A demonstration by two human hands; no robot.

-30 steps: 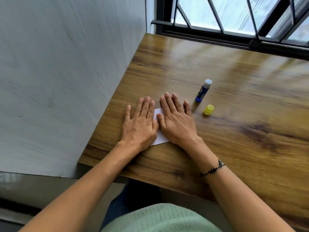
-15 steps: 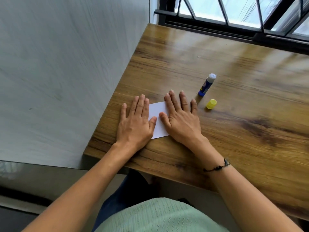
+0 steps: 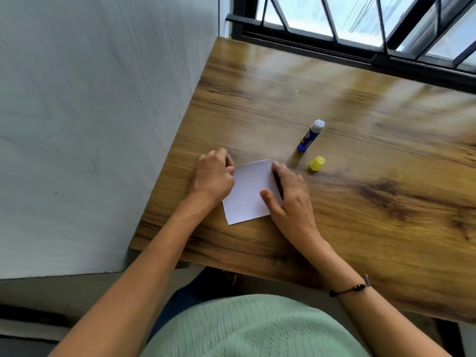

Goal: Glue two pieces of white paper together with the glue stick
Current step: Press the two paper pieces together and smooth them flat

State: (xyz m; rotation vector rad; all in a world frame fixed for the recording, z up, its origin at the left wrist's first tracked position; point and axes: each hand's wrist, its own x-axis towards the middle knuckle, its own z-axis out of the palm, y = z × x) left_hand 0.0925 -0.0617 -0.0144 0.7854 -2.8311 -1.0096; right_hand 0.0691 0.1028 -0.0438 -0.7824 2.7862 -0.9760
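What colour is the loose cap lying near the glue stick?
Yellow. The cap lies on the table beside the uncapped glue stick, clearest in the head view.

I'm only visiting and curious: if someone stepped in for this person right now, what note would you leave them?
Left hand: fingers curled at the white paper's left edge; grip unclear.
Right hand: on the paper's right edge, thumb on top.
Paper lies flat on the table, near its front left corner.
Glue stick stands uncapped behind the paper; yellow cap beside it.
Done: sheets appear stacked as one.
Left: check the bond, recap the glue.
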